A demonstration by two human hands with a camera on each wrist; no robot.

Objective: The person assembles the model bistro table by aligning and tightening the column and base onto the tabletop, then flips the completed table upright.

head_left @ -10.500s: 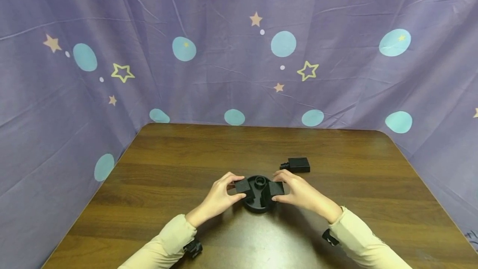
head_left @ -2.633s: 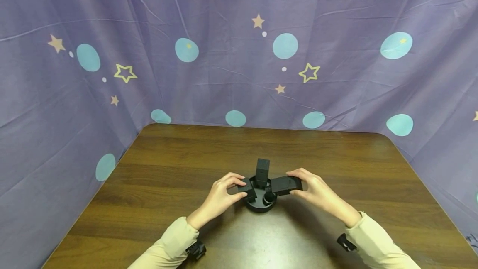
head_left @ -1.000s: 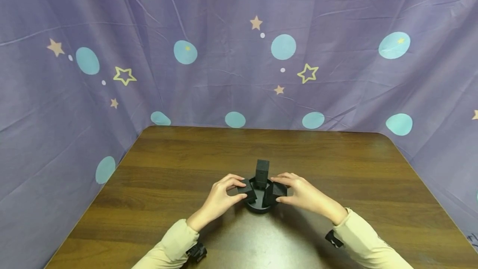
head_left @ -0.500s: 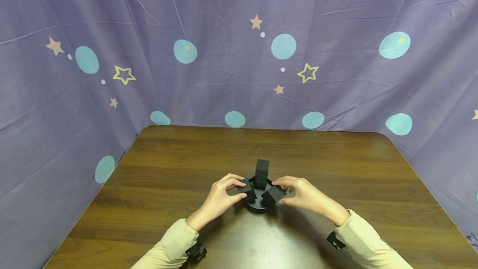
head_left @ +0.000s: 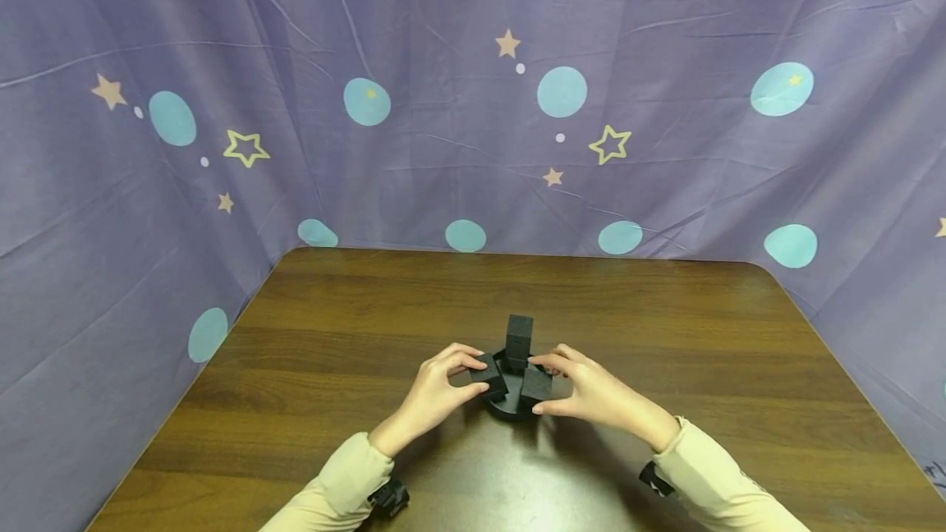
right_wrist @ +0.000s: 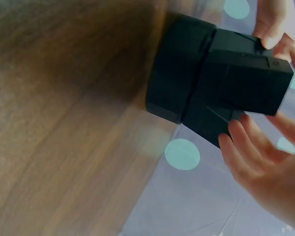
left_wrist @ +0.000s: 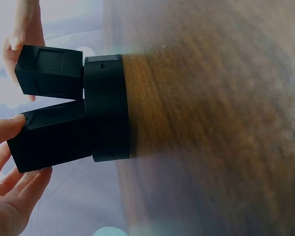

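Note:
A round black base (head_left: 510, 410) sits on the table with three black rectangular blocks on it. My left hand (head_left: 431, 388) grips the left block (head_left: 488, 376); in the left wrist view the thumb lies on one side and fingers on the opposite side. My right hand (head_left: 591, 388) pinches the right block (head_left: 536, 384) between thumb and fingers, over the base's front right. At the back of the base the third block (head_left: 520, 339) stands upright, untouched in the head view. The lower ends of the blocks are hidden inside the base's rim.
The brown wooden table (head_left: 369, 302) reaches back to a purple curtain (head_left: 443, 105) with stars and blue dots. Both sleeves carry a small black wrist device, such as the left one (head_left: 389, 497). Bare tabletop surrounds the base.
Earlier, one block with a ridged neck lay on the table; a block now stands at the back. My right hand brought its block from the right onto the base and has turned it. Left hand stayed.

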